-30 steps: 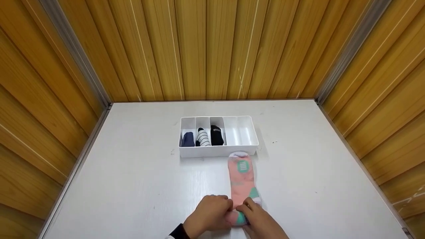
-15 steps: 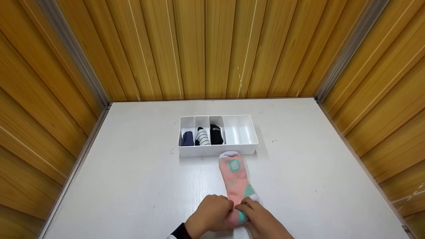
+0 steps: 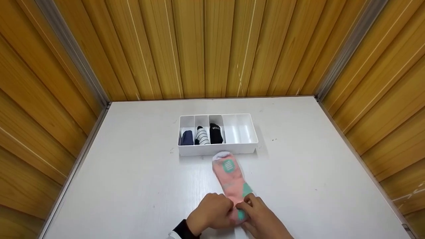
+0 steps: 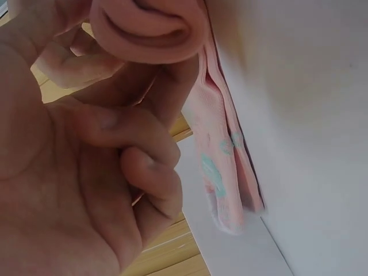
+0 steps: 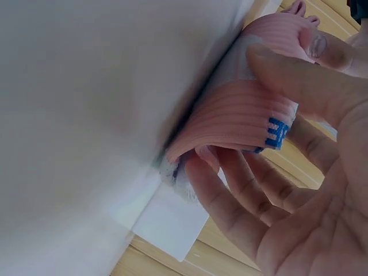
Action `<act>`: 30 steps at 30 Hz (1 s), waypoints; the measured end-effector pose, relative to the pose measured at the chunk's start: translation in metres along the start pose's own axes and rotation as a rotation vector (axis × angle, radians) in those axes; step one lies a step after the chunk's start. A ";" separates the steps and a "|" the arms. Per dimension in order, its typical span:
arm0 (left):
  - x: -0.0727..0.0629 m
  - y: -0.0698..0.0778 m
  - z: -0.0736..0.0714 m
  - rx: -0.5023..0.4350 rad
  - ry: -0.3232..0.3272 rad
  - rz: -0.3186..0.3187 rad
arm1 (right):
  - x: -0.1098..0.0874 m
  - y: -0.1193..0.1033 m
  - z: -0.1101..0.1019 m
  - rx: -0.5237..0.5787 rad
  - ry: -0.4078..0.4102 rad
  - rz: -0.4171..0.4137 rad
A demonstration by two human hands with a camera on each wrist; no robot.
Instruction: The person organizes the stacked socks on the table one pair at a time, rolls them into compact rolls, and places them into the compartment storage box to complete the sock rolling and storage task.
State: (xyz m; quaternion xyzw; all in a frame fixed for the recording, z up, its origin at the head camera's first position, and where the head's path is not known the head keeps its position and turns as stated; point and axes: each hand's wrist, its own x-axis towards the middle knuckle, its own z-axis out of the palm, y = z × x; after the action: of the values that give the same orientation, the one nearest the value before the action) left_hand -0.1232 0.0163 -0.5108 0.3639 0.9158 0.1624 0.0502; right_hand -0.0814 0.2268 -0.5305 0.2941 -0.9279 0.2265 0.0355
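A pink sock [image 3: 232, 179] with green patches and a white toe lies lengthwise on the table. Its near end is rolled over between both hands. My left hand [image 3: 213, 210] pinches the left side of that roll; in the left wrist view the coiled pink fabric [image 4: 149, 34] shows above the curled fingers. On the other side my right hand [image 3: 260, 215] grips the roll, with the thumb on the ribbed cuff [image 5: 247, 103] and fingertips beneath it in the right wrist view. The sock's toe end lies close to the front of a white divided box [image 3: 217, 151].
In the box's left compartments sit a folded navy sock [image 3: 187, 137], a striped sock [image 3: 202, 136] and a black sock [image 3: 216, 133]. The wider right section shows a bare floor. Wood-panelled walls [image 3: 212, 49] enclose the white table [image 3: 132, 166] at the back and sides.
The sock's far end has swung left along the box front, so the sock now lies at a slant. Both hands keep their hold on the near end and have barely shifted.
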 end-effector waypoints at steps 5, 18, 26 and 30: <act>0.002 -0.002 -0.002 -0.023 -0.023 -0.021 | 0.002 0.004 0.002 -0.003 -0.002 -0.058; -0.001 -0.001 -0.001 -0.033 0.099 0.002 | 0.003 0.007 -0.004 0.004 -0.012 -0.057; 0.002 -0.002 -0.002 -0.141 0.080 -0.030 | 0.006 0.007 -0.008 0.026 -0.096 0.013; 0.002 -0.003 -0.004 -0.142 0.063 -0.033 | 0.007 0.004 -0.007 0.001 -0.077 0.010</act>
State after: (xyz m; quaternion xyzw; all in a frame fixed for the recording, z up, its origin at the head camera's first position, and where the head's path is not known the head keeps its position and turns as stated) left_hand -0.1275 0.0139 -0.5078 0.3391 0.9089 0.2376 0.0499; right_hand -0.0902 0.2292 -0.5244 0.2978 -0.9299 0.2157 -0.0017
